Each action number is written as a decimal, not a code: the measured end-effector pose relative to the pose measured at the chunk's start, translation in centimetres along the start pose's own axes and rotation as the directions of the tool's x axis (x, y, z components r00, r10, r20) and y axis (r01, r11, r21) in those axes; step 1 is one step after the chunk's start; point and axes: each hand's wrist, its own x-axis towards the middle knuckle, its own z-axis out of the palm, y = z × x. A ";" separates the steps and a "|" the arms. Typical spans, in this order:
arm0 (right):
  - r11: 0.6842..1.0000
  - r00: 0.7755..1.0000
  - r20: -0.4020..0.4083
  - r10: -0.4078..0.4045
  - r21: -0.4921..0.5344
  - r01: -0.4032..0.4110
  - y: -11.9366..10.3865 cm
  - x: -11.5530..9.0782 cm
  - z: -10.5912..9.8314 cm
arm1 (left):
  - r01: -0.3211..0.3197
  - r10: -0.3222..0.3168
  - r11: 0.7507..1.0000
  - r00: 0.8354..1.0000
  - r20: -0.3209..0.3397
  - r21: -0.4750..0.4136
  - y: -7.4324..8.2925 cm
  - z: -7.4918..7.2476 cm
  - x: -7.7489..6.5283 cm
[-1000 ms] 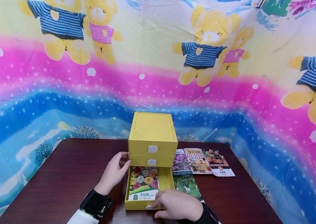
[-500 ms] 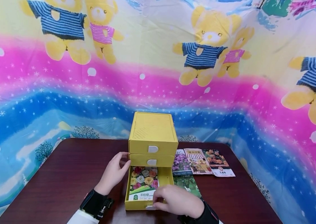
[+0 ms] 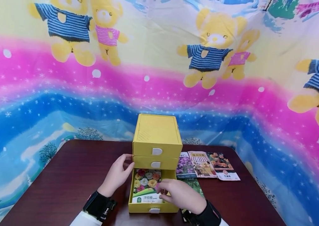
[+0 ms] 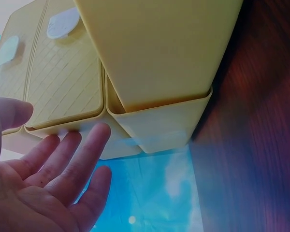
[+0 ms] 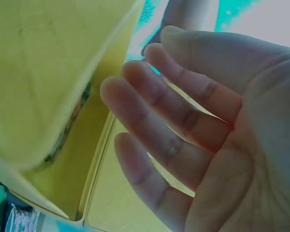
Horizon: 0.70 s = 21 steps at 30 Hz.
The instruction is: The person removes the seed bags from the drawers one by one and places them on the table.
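Observation:
A yellow chest of small drawers stands mid-table, its bottom drawer pulled out toward me. Inside that drawer, on the left, lies a seed packet printed with roses-like flowers. My left hand rests at the chest's left side, fingers loosely extended; in the left wrist view its fingertips are by the chest's edge. Over the drawer's right part hovers my right hand, fingers loosely bent with nothing between them, as the right wrist view of the hand confirms. It hides part of the drawer and packet.
To the chest's right lie a purple-flower packet, a packet with a striped awning picture and an orange-flower packet. A green-leaf packet is partly behind my right hand. A printed cloth hangs behind the dark table.
My right hand has left the white tab on the bottom drawer's front and risen over the drawer. The left hand stays at the chest's side. The head view has shifted slightly.

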 end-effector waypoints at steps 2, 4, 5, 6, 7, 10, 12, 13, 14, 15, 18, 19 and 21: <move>1.000 1.000 0.015 -0.008 -0.019 0.008 0.3 0.1 0.0 | -0.001 0.001 1.000 1.000 0.004 -0.001 0.0 0.0 0.0; 1.000 0.999 0.033 -0.013 -0.028 0.014 0.6 0.5 0.0 | -0.004 0.004 1.000 1.000 0.001 -0.002 0.1 0.0 0.0; 0.999 0.999 0.042 -0.019 -0.035 0.021 0.8 0.7 0.0 | -0.005 0.005 1.000 1.000 -0.001 0.000 0.1 0.0 0.0; 0.999 0.998 0.051 -0.026 -0.046 0.028 1.0 0.9 0.1 | -0.007 0.007 1.000 1.000 -0.003 0.001 0.1 -0.1 0.0; 0.998 0.998 0.060 -0.034 -0.051 0.037 1.3 1.1 0.1 | -0.011 0.011 1.000 1.000 -0.004 0.004 0.1 -0.1 0.1; 0.995 0.994 0.083 -0.069 -0.068 0.074 1.9 1.7 0.6 | -0.011 0.011 1.000 1.000 -0.003 0.006 0.1 -0.1 0.1; 0.992 0.991 0.096 -0.093 -0.073 0.100 2.3 1.9 0.9 | -0.008 0.008 1.000 1.000 0.001 0.005 0.1 -0.2 0.1; 0.991 0.989 0.101 -0.104 -0.078 0.112 2.4 2.1 1.0 | -0.006 0.006 1.000 1.000 0.002 0.006 0.1 -0.2 0.1; 0.989 0.988 0.108 -0.113 -0.081 0.122 2.6 2.2 1.1 | -0.003 0.003 1.000 1.000 0.005 0.005 0.1 -0.2 0.1; 0.987 0.986 0.115 -0.123 -0.085 0.133 2.7 2.3 1.2 | 0.000 0.000 1.000 1.000 0.007 0.005 0.1 -0.2 0.1; 0.980 0.979 0.144 -0.147 -0.111 0.163 3.1 2.7 1.4 | 0.001 -0.001 1.000 1.000 0.011 0.004 0.0 -0.2 0.1; 0.976 0.976 0.155 -0.156 -0.125 0.176 3.2 2.8 1.5 | 0.002 -0.002 1.000 1.000 0.011 0.004 0.0 -0.1 0.1; 0.971 0.969 0.179 -0.169 -0.140 0.195 3.3 3.0 1.7 | 0.001 -0.001 1.000 1.000 0.012 0.001 0.0 -0.1 0.1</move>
